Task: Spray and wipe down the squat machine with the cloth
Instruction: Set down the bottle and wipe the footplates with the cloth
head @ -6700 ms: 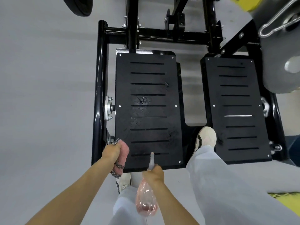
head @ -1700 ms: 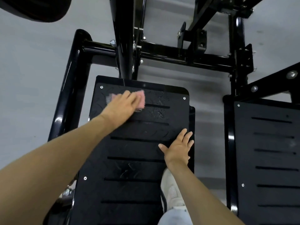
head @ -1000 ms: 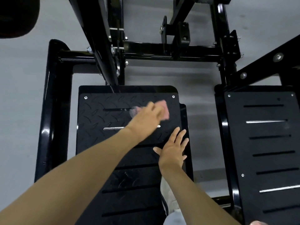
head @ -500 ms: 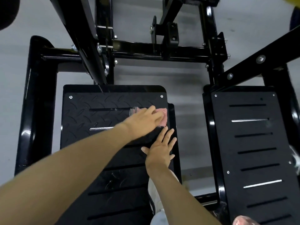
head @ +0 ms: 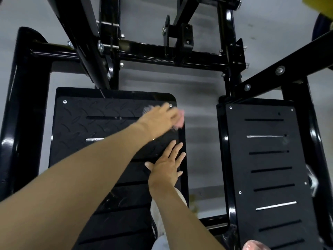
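At the near edge, a pink rounded object [head: 255,245] shows only its top beside the right footplate [head: 270,159]. A white shoe [head: 158,219] stands by the near right edge of the left footplate [head: 81,123]. Just beyond it, the right hand [head: 166,166] lies flat on that plate along its right edge, fingers [head: 177,150] straight, spread and holding nothing. Farther on, the left hand [head: 160,118] presses the pink cloth [head: 180,120] onto the plate's far right corner, the cloth poking out past the edge. Blur hides that hand's fingers, so I cannot tell whether they lie straight or curl round the cloth. Grey floor [head: 200,141] shows between the two plates, and the black crossbar [head: 153,56] of the squat machine runs beyond them.
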